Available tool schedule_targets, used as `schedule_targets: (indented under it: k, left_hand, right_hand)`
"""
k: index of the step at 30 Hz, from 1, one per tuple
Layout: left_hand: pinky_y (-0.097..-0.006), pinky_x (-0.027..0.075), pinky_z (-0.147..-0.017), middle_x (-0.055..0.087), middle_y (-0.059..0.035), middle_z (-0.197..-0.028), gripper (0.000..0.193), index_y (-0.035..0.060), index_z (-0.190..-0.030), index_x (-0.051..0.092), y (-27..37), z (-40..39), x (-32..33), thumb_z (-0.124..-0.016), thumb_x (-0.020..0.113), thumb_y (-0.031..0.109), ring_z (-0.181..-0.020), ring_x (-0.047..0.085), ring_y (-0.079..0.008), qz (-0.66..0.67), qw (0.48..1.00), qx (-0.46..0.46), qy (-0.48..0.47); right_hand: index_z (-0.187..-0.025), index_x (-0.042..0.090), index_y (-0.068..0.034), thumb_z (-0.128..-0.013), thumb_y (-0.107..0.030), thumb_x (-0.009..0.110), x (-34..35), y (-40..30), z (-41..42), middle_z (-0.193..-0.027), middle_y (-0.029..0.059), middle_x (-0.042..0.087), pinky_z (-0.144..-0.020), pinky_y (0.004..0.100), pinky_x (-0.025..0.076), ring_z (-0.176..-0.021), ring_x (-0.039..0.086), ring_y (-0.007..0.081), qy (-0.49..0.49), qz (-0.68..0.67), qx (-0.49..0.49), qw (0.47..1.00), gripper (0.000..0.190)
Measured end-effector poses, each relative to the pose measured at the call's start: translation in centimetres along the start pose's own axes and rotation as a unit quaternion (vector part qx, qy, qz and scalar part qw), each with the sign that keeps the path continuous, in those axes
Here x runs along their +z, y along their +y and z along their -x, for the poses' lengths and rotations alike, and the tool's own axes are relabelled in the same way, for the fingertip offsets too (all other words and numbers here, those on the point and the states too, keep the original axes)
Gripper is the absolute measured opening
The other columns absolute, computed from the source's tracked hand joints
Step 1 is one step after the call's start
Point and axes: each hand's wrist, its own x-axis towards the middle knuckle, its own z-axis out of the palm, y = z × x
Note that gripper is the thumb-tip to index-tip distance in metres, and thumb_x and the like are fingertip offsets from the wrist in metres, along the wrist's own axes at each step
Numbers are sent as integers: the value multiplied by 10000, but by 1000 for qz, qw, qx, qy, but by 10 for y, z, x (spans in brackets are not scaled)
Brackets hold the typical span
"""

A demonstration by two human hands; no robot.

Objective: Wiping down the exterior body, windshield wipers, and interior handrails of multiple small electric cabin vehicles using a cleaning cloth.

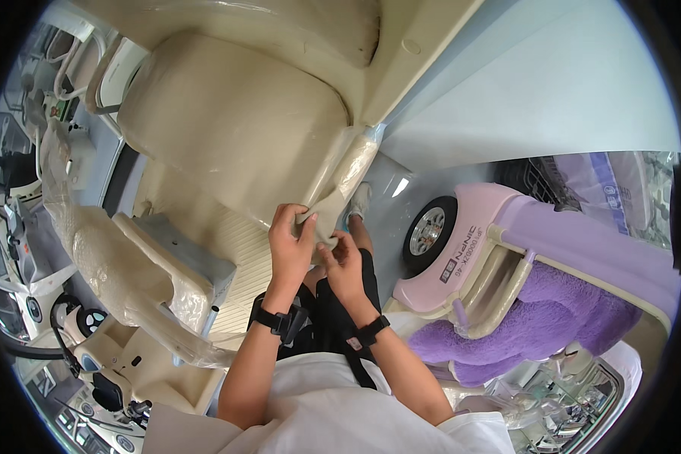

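Observation:
Between both hands is a soft greyish-beige cloth [330,209], bunched and folded at the front corner of a vehicle seat. My left hand [289,241] pinches its left part between thumb and fingers. The fingers of my right hand [343,265] grip its lower right end. Just beyond the cloth, a beige armrest [356,163] wrapped in clear plastic runs up along the side of the seat. The broad beige seat cushion [232,113] lies ahead and to the left. Whether the cloth is attached to the armrest, I cannot tell.
At the right stands a pink and purple small vehicle [488,238] with a black tyre [429,234] and purple plush seat covering [522,318]. A plastic-wrapped beige seat part [113,267] is at the left, beside the ribbed floor [244,261]. A pale panel [533,96] rises at upper right.

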Motion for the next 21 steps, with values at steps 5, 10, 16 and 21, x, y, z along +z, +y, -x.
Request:
schedule_targets:
  k: [5,10,16,21]
  left_hand:
    - [-401,469,-900,592,-156,-1095,195,-40,-1097,585,12,-23,9,-943,635,70,-1011,577,-320,-84,995,51,10]
    - [-510,378,-1086,513,-278,-1326,524,-60,-1402,461,3,-17,16,-952,615,158,-1280,465,-454,-310,945,95,35]
    - [-519,363,-1101,439,-317,-1432,665,-24,-1510,331,-4,15,34,-904,581,88,-1307,442,-492,-226,966,99,-82]
    - [-534,374,-1073,455,-320,-1395,656,-47,-1507,306,-18,27,22,-920,568,80,-1251,472,-497,-212,973,50,-80]
  right_hand:
    - [-1359,486,30,-955,-61,671,-10,-36,-10,-1061,107,582,-811,271,489,-866,573,140,210,131,-181,952,454]
    - [-1472,375,25,-996,-113,623,-3,-30,-26,-1249,165,581,-1020,327,440,-1186,551,249,176,172,-108,963,554]
    - [-1461,445,-19,-1067,-153,485,6,-12,2,-1293,72,588,-1004,283,462,-1175,562,152,-13,-206,101,973,418]
    - [-1350,521,-5,-1077,-190,471,-4,7,-4,-1166,42,604,-987,267,457,-1107,566,133,5,-135,115,984,334]
